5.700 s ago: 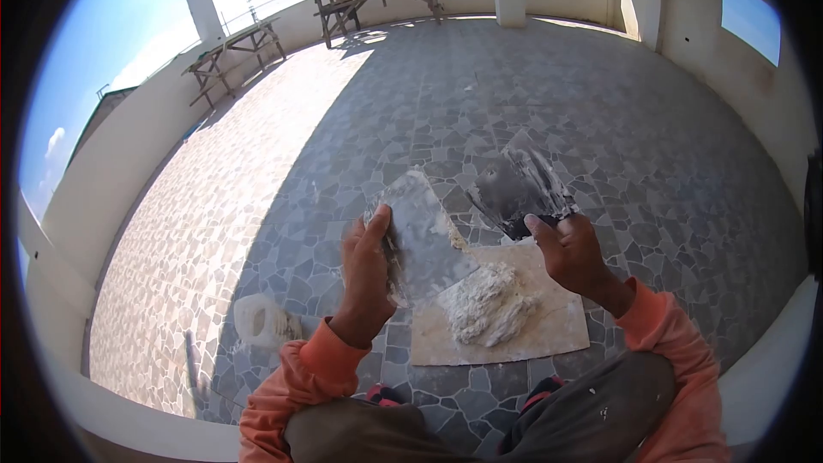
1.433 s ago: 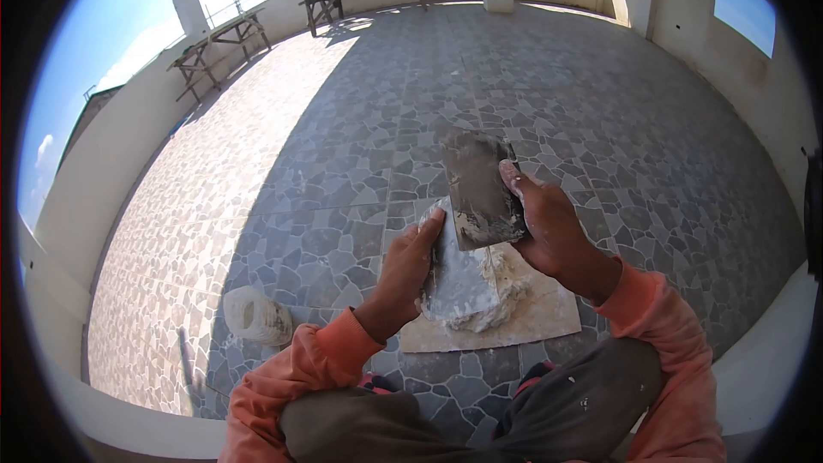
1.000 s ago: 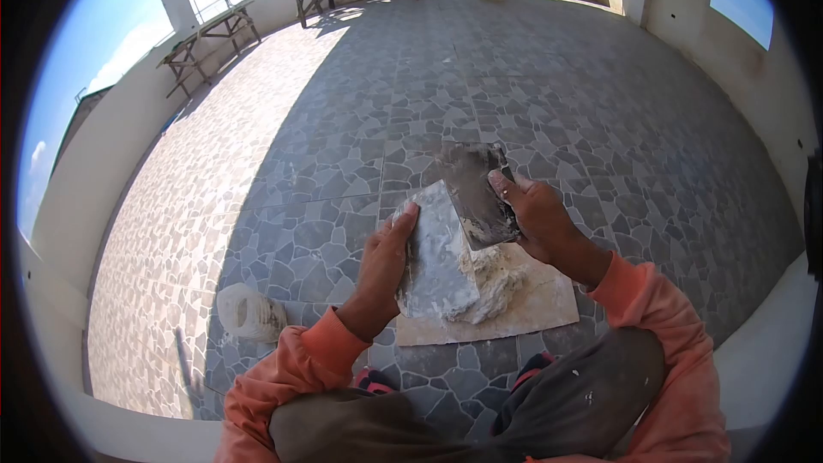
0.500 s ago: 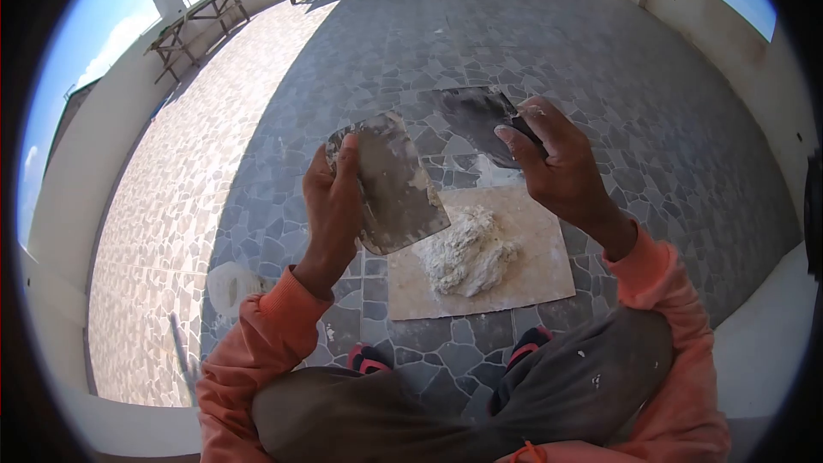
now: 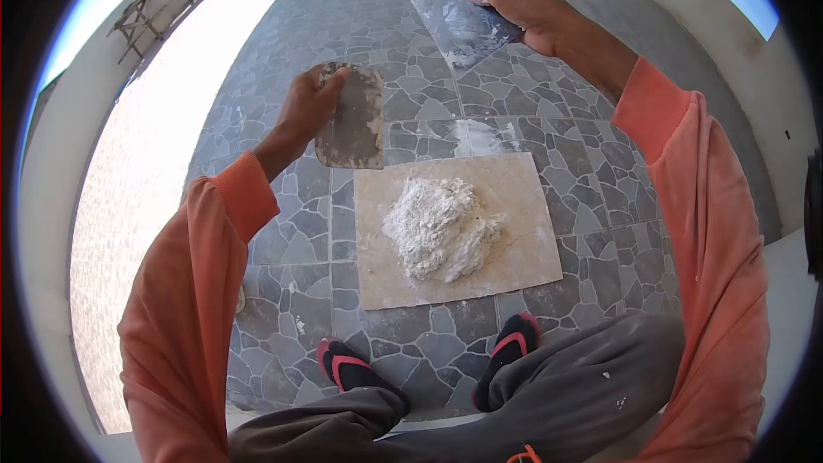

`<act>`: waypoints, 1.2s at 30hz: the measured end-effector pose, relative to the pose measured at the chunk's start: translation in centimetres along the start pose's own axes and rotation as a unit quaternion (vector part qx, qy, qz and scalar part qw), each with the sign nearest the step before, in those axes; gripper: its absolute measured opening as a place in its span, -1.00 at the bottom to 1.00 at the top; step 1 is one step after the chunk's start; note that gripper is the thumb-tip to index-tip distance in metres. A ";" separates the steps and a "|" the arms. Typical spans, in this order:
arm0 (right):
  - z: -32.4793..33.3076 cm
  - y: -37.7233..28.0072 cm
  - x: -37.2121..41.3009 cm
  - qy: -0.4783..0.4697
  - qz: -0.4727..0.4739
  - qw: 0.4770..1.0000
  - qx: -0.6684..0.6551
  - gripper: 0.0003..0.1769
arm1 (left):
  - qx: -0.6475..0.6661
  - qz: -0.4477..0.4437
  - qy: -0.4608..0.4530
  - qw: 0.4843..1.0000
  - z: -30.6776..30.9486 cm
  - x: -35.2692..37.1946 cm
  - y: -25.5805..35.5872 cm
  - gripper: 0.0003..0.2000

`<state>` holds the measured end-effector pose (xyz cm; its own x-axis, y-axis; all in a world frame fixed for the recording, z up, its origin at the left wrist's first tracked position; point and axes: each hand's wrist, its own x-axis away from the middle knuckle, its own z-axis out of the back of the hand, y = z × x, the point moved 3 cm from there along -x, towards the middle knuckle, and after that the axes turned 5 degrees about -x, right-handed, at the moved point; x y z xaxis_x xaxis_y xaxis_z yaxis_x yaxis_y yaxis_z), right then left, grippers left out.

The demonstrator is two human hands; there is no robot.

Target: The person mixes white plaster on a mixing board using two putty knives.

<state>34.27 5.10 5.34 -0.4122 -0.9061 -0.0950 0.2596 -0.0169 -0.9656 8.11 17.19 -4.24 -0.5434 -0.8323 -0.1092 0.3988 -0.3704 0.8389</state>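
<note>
My left hand (image 5: 307, 105) grips a grey-brown flat scraper (image 5: 353, 124) by its upper left corner, thumb across its stained face. Farther forward and to the right, my right hand (image 5: 536, 15) is closed on the edge of a dark flat scraper (image 5: 463, 27) smeared with white. Both scrapers are held up over the floor, apart from each other. Nearer to me, a lumpy mound of white powdery paste (image 5: 439, 227) sits on a beige square tile or board (image 5: 527, 249). Neither hand touches the mound.
Grey stone-patterned floor tiles (image 5: 291, 231) surround the board, with a white smear (image 5: 484, 135) just beyond it. My feet in red-strapped flip-flops (image 5: 351, 364) are close to the board's near edge. A wooden trestle (image 5: 159, 9) stands by the left wall.
Both hands have moved forward, away from the mound, and apart. The right scraper has turned and shows its white-smeared face. The view has tipped downward, bringing more of my feet in.
</note>
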 end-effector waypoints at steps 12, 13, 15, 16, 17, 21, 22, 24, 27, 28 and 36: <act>-4.1 13.5 4.2 -0.053 0.137 0.957 0.251 -0.61 | 0.139 0.081 -0.024 0.987 -6.8 1.8 -11.7 -0.61; -4.7 13.7 4.3 -0.076 0.150 0.954 0.249 -0.62 | 0.146 0.086 -0.027 0.985 -6.9 2.0 -11.8 -0.62; -5.6 13.6 4.3 -0.116 0.177 0.947 0.243 -0.64 | 0.159 0.093 -0.033 0.982 -7.1 2.2 -12.1 -0.62; -6.2 13.8 4.0 -0.118 0.219 0.936 0.251 -0.67 | 0.165 0.091 -0.026 0.982 -7.3 2.3 -12.1 -0.62; -6.6 14.2 3.6 -0.121 0.262 0.923 0.255 -0.68 | 0.172 0.088 -0.021 0.981 -7.5 2.4 -12.0 -0.62; -7.8 15.0 3.0 -0.124 0.369 0.881 0.270 -0.69 | 0.200 0.060 -0.014 0.978 -8.4 2.5 -11.2 -0.63; -7.9 15.1 3.1 -0.126 0.379 0.875 0.273 -0.68 | 0.190 0.057 -0.025 0.980 -8.6 2.4 -11.2 -0.63; -7.9 15.6 3.2 -0.125 0.395 0.860 0.298 -0.64 | 0.172 0.052 -0.046 0.983 -8.8 1.9 -11.1 -0.64; -7.6 16.0 3.8 -0.126 0.398 0.849 0.323 -0.59 | 0.194 0.034 -0.051 0.979 -9.4 1.8 -10.4 -0.65; -7.5 15.9 4.0 -0.125 0.398 0.847 0.329 -0.58 | 0.183 0.037 -0.049 0.981 -9.5 1.8 -10.2 -0.65; -7.1 16.4 5.4 -0.149 0.402 0.839 0.335 -0.57 | 0.158 0.036 -0.002 0.987 -9.7 1.2 -8.8 -0.63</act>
<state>30.13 2.94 -12.67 0.3417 -0.8026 -0.4889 0.8236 0.5063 -0.2556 11.08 15.51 -16.93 -0.5243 -0.8505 -0.0411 0.1861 -0.1615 0.9692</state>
